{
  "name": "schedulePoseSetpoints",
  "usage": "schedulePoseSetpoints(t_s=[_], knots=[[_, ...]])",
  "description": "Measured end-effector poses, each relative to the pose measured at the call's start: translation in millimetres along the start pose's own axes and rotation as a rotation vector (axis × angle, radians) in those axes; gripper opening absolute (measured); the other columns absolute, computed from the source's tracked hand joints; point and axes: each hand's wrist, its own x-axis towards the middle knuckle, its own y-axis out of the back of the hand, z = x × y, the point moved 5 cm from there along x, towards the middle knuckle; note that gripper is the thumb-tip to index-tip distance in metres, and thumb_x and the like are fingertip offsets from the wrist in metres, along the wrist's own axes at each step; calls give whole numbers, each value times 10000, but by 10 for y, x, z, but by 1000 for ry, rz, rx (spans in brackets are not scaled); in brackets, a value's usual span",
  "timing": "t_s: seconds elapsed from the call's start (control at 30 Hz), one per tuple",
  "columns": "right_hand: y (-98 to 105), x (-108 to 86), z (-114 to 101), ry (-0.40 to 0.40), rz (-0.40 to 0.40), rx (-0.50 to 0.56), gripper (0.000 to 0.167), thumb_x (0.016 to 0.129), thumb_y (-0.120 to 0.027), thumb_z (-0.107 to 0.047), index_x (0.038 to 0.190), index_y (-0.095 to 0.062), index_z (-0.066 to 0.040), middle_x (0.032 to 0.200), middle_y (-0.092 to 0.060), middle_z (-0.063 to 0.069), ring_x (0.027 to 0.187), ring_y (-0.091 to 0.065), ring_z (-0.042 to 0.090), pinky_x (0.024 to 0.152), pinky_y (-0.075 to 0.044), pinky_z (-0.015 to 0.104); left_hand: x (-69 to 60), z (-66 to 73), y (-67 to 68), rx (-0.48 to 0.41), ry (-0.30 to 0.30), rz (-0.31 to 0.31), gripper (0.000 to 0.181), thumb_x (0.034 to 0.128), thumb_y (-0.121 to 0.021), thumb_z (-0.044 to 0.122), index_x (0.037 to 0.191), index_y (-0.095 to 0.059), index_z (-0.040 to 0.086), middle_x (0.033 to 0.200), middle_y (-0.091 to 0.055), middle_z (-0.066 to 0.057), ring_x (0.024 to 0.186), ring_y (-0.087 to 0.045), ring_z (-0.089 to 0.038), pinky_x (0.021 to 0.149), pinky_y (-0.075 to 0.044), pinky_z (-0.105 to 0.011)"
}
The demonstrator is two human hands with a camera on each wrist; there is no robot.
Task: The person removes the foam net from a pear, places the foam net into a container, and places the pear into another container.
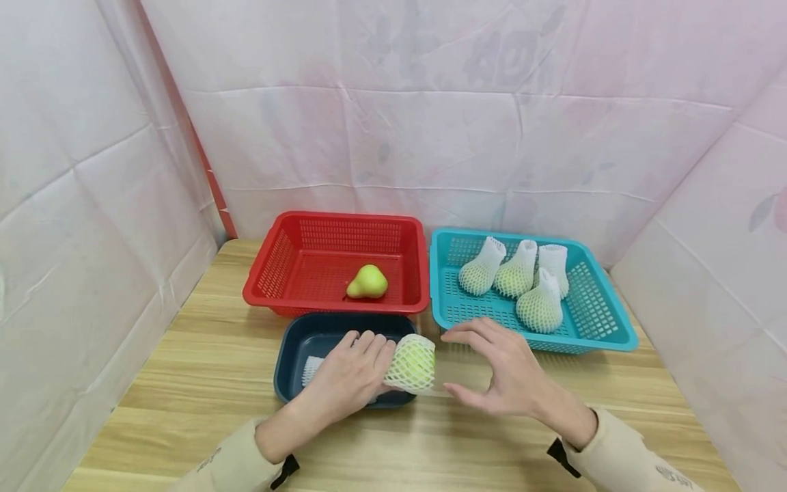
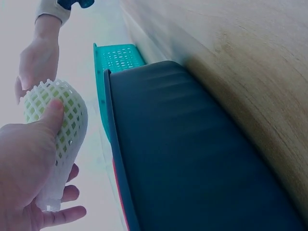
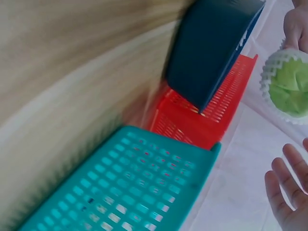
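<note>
My left hand (image 1: 352, 374) grips a green pear in a white foam net (image 1: 412, 363) above the right side of a dark blue basin (image 1: 280, 372). In the left wrist view, the thumb presses on the netted pear (image 2: 70, 118), and the narrow end of the net runs down past the fingers. The net's wide end is open, and bare green skin shows there in the right wrist view. My right hand (image 1: 501, 372), fingers spread and bent, is just right of the pear, apart from it and holding nothing. White foam netting (image 1: 311, 369) lies in the basin, partly hidden by my left hand.
Behind the basin is a red basket (image 1: 258, 290) with one bare green pear (image 1: 369, 281) in it. A turquoise basket (image 1: 605, 307) at the right holds several foam-netted pears (image 1: 540, 311). The wooden table (image 1: 184, 355) is bordered by pale cloth walls (image 1: 430, 137).
</note>
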Motion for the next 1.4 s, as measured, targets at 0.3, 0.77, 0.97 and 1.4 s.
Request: schedulePoseSetpoints(t_s=[0.3,0.77,0.97,1.4], knots=[[-83,-73,-31,73,65,71,353,991,-679,-441,1111,-768,-122,1027,-778,-22,903,-725,136,772,-609,304,-4,-30,6,-8,4,-1,648,916,-703,662,1248,-635,109,1081,-711,-22,934,-618,-154,812,-566,-267],[-170,-125,-81,42,73,79,400,974,-705,-457,1144,-765,-100,1044,-779,-13,897,-734,131,772,-621,315,-8,-18,18,-25,9,34,620,924,-698,652,1218,-624,111,1020,-673,-17,896,-592,-154,774,-541,-266],[-180,-119,-78,33,61,54,439,970,-697,-496,1185,-753,-117,1080,-782,-10,921,-743,138,789,-626,327,-2,-10,16,-30,8,19,616,929,-692,652,1227,-619,118,1027,-671,-10,904,-586,-146,783,-539,-262],[-241,-87,-61,13,-20,14,525,937,-725,-540,1215,-730,-95,1126,-783,23,975,-761,181,839,-646,385,15,20,17,-17,-6,2,620,947,-658,661,1234,-634,112,1026,-683,-10,901,-592,-147,780,-538,-257]])
